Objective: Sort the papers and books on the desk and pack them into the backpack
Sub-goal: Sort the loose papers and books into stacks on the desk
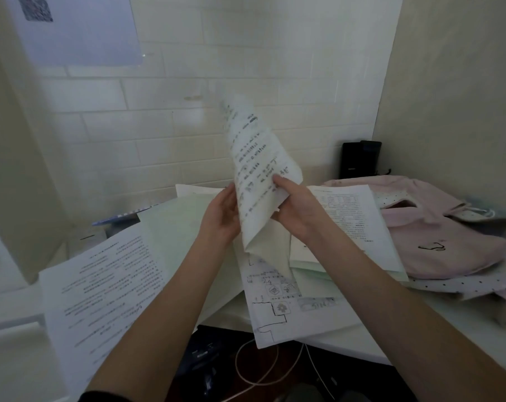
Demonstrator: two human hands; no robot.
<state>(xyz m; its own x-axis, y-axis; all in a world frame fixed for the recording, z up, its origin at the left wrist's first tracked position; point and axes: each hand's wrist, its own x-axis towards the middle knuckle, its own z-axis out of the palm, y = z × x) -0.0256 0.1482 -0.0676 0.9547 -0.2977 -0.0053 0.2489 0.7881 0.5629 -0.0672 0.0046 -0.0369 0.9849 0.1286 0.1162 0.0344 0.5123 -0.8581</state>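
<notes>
Paper sheet (257, 175) prob. in both hands (296, 208).

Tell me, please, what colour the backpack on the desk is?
Pale pink, with a white black-dotted lining; the backpack shows best in the head view.

Both hands hold one printed sheet (256, 169) upright and curled: the right hand (296, 210) pinches its right edge, thumb on the print, and the left hand (222, 219) cups its left side. Below the hands, loose papers (106, 288) cover the counter (347, 340). Right of the right hand lies a pink backpack (449, 236).
</notes>
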